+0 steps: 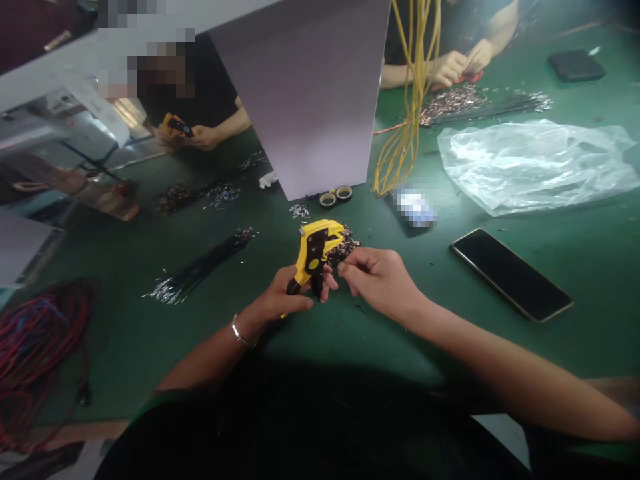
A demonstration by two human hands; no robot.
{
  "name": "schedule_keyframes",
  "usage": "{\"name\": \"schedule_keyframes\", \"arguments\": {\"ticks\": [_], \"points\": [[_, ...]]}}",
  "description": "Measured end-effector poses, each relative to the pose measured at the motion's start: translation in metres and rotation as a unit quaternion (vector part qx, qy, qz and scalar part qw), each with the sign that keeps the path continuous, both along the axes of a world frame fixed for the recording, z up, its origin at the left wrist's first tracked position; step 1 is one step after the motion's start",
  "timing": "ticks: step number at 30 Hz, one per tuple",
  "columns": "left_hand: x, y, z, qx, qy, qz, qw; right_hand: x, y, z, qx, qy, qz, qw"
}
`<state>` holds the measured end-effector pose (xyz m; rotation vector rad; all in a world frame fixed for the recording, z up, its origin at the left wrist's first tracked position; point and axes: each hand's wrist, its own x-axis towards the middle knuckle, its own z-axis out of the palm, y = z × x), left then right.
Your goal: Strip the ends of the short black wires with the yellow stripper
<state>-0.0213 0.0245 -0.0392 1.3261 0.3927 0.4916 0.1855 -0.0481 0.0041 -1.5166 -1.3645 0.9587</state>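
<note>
My left hand (293, 293) is wrapped round the handles of a yellow and black hand tool (316, 257), its jaws pointing right. Just right of the jaws, my right hand (373, 273) has thumb and index finger pinched together; what they hold, if anything, is too small to make out. Behind the fingers lies a heap of short wires with coppery ends (350, 245), partly hidden by the tool. To the left rests a bundle of black wires (205, 267) with silvery tips.
A phone (511, 273) lies right, below a clear plastic bag (537, 167). Two tape rolls (328, 199) sit by an upright panel (320, 100). Yellow cables (413, 100) hang beside it. Red cables (40, 340) are coiled left. Two people work across the green table (500, 360).
</note>
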Motion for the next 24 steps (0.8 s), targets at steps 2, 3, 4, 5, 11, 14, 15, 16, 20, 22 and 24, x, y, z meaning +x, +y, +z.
{"name": "schedule_keyframes", "arguments": {"ticks": [2, 3, 4, 5, 11, 14, 15, 16, 20, 22, 24], "points": [[-0.0004, -0.0002, -0.0016, -0.003, 0.003, 0.003, 1.000, -0.0009, -0.0003, -0.0002, -0.006, 0.000, -0.005, 1.000], [-0.0007, -0.0002, -0.0025, -0.004, 0.004, 0.003, 1.000, -0.0012, -0.0003, -0.0003, -0.009, -0.001, -0.008, 1.000], [-0.0011, -0.0001, -0.0033, -0.004, 0.004, 0.002, 1.000, -0.0015, -0.0002, -0.0005, -0.011, -0.002, -0.012, 1.000], [-0.0014, 0.0000, -0.0040, -0.003, 0.006, 0.002, 1.000, -0.0016, 0.0000, -0.0006, -0.013, -0.003, -0.013, 1.000], [-0.0013, 0.0001, -0.0053, 0.021, 0.022, 0.006, 1.000, -0.0030, 0.0003, 0.0001, -0.026, 0.016, -0.009, 1.000], [-0.0004, -0.0009, -0.0046, 0.040, 0.025, 0.001, 0.999, -0.0039, -0.0003, 0.0014, -0.024, 0.026, -0.002, 0.999], [-0.0003, -0.0014, -0.0046, 0.047, 0.026, -0.001, 0.999, -0.0042, -0.0005, 0.0018, -0.024, 0.029, 0.001, 0.999], [-0.0003, -0.0018, -0.0047, 0.051, 0.028, 0.000, 0.998, -0.0045, -0.0007, 0.0021, -0.026, 0.032, 0.003, 0.999], [-0.0009, -0.0031, -0.0067, 0.048, 0.032, 0.004, 0.998, -0.0049, -0.0008, 0.0013, -0.042, 0.038, 0.007, 0.998], [-0.0012, -0.0035, -0.0078, 0.046, 0.037, 0.005, 0.998, -0.0047, -0.0005, -0.0001, -0.042, 0.033, 0.006, 0.999], [-0.0012, -0.0039, -0.0081, 0.051, 0.047, 0.006, 0.998, -0.0043, -0.0004, -0.0014, -0.040, 0.030, 0.007, 0.999]]}}
